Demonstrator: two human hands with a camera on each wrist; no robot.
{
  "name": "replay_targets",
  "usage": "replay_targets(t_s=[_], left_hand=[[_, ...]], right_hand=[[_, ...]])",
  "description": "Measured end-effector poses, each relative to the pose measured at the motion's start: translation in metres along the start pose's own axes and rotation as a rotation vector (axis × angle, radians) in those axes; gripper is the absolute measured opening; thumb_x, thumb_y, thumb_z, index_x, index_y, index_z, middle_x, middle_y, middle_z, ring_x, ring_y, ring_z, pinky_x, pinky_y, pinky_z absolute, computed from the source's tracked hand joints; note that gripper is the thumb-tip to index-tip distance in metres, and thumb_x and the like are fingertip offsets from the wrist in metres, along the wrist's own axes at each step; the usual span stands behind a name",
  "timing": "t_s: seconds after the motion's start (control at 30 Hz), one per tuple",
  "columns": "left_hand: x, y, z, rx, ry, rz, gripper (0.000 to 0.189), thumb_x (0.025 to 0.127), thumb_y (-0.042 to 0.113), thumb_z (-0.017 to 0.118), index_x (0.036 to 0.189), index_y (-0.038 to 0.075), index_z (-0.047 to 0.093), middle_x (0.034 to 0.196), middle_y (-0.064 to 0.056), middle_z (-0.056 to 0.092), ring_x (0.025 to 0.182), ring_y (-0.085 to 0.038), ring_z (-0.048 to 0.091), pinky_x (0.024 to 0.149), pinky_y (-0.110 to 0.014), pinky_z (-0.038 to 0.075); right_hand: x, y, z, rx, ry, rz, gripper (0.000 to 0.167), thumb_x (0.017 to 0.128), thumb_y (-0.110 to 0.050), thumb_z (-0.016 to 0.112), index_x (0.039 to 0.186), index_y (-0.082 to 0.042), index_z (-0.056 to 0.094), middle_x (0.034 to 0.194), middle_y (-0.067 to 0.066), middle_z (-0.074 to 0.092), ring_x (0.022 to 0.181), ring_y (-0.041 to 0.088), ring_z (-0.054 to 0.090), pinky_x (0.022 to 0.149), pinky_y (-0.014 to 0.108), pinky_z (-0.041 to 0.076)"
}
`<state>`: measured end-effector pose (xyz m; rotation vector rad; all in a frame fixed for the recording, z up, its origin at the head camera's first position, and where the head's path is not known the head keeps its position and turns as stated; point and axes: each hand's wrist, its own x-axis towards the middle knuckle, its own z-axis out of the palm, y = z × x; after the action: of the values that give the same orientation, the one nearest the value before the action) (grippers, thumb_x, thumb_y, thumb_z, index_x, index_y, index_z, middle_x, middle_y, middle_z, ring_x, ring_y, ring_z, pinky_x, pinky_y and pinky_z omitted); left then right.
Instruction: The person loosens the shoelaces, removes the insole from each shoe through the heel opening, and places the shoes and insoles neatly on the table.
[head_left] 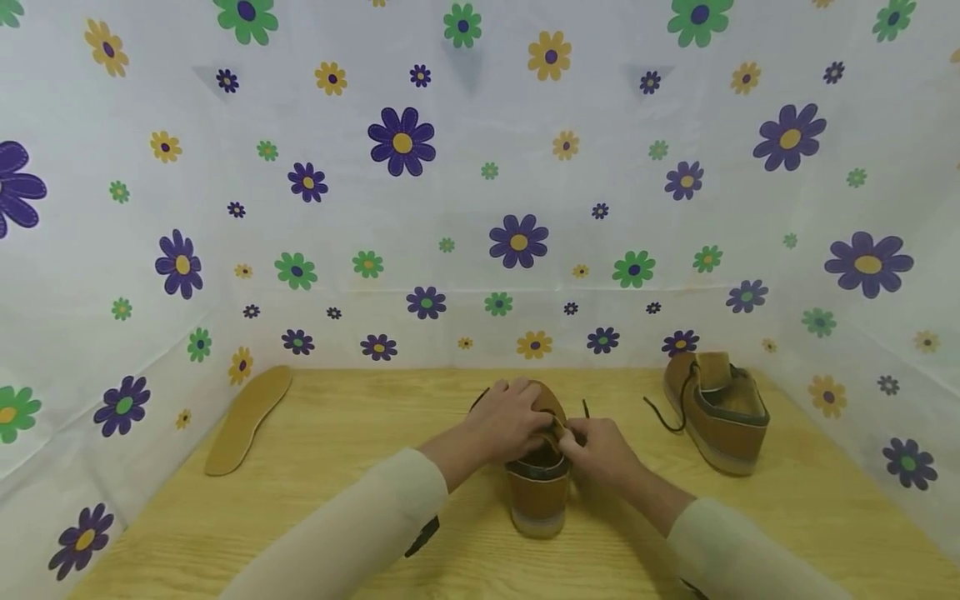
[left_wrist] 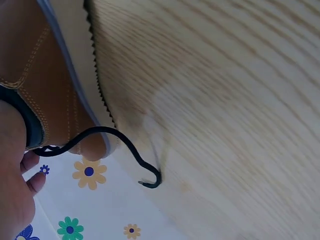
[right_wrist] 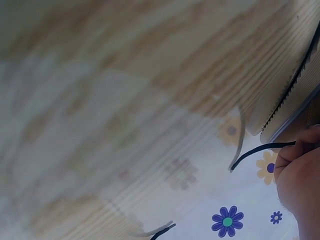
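Observation:
In the head view a brown shoe [head_left: 538, 496] with a dark collar and pale sole stands mid-table, heel towards me. My left hand [head_left: 508, 421] reaches over its left side, fingers curled at the throat opening. From the right, my right hand [head_left: 600, 450] pinches the shoe's tan tongue [head_left: 557, 431] between thumb and fingers. Exactly what the left fingertips grip is hidden. A loose black lace [left_wrist: 127, 142] curls out beside the shoe in the left wrist view. Another lace end [right_wrist: 252, 151] sticks out near the right hand in the right wrist view.
A second brown shoe [head_left: 731, 437] stands at the right, its tongue folded up and a black lace [head_left: 666, 421] trailing left. A tan insole [head_left: 249, 421] lies at the far left. Flower-printed white cloth [head_left: 465, 217] encloses the wooden table [head_left: 337, 500] at the back and sides.

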<state>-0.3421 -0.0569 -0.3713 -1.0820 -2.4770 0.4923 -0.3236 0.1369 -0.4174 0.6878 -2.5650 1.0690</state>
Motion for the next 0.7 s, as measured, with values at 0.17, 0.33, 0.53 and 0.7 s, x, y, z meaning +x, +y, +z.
replay_targets(t_s=[0.17, 0.33, 0.53, 0.7], left_hand=[[-0.005, -0.006, 0.006, -0.023, 0.226, 0.079, 0.016, 0.100, 0.036, 0.057, 0.102, 0.024, 0.068, 0.100, -0.001, 0.059, 0.084, -0.016, 0.057, 0.072, -0.032, 0.049], [-0.008, -0.007, 0.010, -0.097, 0.369, 0.102, 0.011, 0.096, 0.023, 0.062, 0.089, 0.016, 0.065, 0.089, -0.001, 0.055, 0.066, -0.013, 0.049, 0.061, -0.028, 0.046], [-0.008, -0.006, 0.004, -0.352, 0.167, -0.065, 0.024, 0.100, 0.019, 0.052, 0.079, 0.013, 0.061, 0.079, 0.001, 0.049, 0.060, -0.010, 0.041, 0.057, -0.024, 0.040], [-0.005, -0.011, -0.003, -0.837, 0.027, -0.350, 0.045, 0.100, 0.016, 0.043, 0.055, 0.013, 0.042, 0.056, 0.005, 0.037, 0.047, -0.010, 0.030, 0.050, -0.024, 0.029]], right_hand=[[0.001, 0.001, 0.000, -0.009, 0.015, -0.006, 0.022, 0.087, -0.010, 0.055, 0.065, -0.014, 0.054, 0.057, -0.011, 0.041, 0.051, 0.000, 0.037, 0.050, 0.020, 0.033], [-0.003, 0.001, 0.002, -0.002, 0.043, -0.044, 0.026, 0.087, -0.008, 0.055, 0.063, -0.015, 0.048, 0.056, -0.012, 0.037, 0.051, -0.001, 0.034, 0.050, 0.020, 0.032], [-0.003, 0.005, 0.004, 0.008, 0.070, -0.083, 0.028, 0.086, -0.007, 0.056, 0.061, -0.016, 0.048, 0.056, -0.014, 0.038, 0.050, -0.003, 0.034, 0.050, 0.019, 0.032], [-0.002, 0.009, 0.000, 0.031, 0.091, -0.105, 0.027, 0.083, -0.006, 0.064, 0.060, -0.016, 0.054, 0.054, -0.013, 0.046, 0.048, -0.003, 0.037, 0.048, 0.019, 0.034]])
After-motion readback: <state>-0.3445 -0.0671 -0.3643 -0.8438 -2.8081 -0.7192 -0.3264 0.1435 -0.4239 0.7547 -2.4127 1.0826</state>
